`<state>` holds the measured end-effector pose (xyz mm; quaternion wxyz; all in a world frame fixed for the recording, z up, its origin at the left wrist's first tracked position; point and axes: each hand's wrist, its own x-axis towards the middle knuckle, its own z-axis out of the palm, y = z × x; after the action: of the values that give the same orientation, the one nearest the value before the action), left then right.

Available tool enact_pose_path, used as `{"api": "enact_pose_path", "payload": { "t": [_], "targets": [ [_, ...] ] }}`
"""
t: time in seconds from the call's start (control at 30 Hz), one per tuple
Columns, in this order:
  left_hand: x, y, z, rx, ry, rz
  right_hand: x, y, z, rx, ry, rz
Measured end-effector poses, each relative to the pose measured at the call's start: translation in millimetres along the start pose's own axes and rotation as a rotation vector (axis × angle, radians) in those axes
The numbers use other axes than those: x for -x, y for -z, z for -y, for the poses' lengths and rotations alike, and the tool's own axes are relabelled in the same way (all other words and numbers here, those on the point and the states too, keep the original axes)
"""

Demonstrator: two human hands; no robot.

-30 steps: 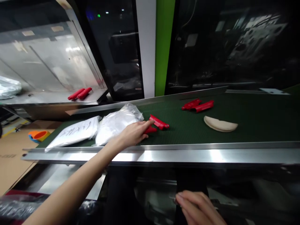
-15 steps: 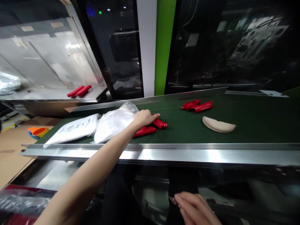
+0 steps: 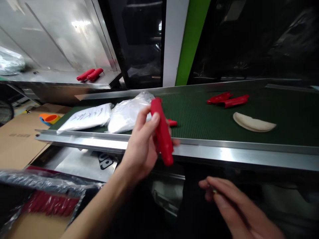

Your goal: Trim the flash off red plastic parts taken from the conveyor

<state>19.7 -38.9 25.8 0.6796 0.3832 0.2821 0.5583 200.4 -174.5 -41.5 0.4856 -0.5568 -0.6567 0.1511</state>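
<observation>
At the lower left, a clear plastic bag [image 3: 50,204] holds a row of red pieces and lies over a cardboard box. On the cardboard sheet [image 3: 20,146] beyond it sits an orange and blue plastic item [image 3: 50,118]. In the upper left, two red plastic bars [image 3: 89,74] lie on a steel shelf [image 3: 62,77].

Two white plastic bags [image 3: 86,117] [image 3: 129,114] lie side by side on the left of the green conveyor belt [image 3: 196,113]. The left hand [image 3: 141,149] is raised above the belt's steel edge, with its fingers closed around a long red plastic piece [image 3: 161,131], which stands nearly upright. Just behind it, a small red end [image 3: 172,123] shows on the belt.

Farther right on the belt lie two red parts [image 3: 228,99], and below them a beige half-round pad [image 3: 254,122]. At the lower right, the right hand [image 3: 236,207] is nearly closed, its fingertips pinching a small glinting thing [image 3: 214,190], too small to identify.
</observation>
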Motion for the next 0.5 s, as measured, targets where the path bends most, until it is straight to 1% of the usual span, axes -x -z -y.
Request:
{"api": "enact_pose_path", "payload": {
  "t": [0.07,0.1,0.13,0.2,0.3,0.37,0.5],
  "targets": [
    [43,7.3,7,0.099,0.208,-0.059,-11,2,7,0.001,-0.003,0.028],
    [61,10.3,12,0.112,0.272,-0.087,-18,2,11,-0.001,0.011,0.062],
    [77,12.9,18,0.115,0.319,-0.11,-25,0,15,-0.004,0.039,0.115],
    [100,17.1,26,0.095,0.37,-0.156,-37,-5,21,-0.014,0.131,0.242],
    [121,22.0,30,0.078,0.393,-0.193,-47,-17,25,-0.014,0.273,0.364],
    [128,24.9,28,0.108,0.406,-0.2,-50,-24,27,-0.008,0.33,0.407],
    [135,29.2,23,0.21,0.423,-0.22,-50,-30,33,0.039,0.413,0.414]
  ]
}}
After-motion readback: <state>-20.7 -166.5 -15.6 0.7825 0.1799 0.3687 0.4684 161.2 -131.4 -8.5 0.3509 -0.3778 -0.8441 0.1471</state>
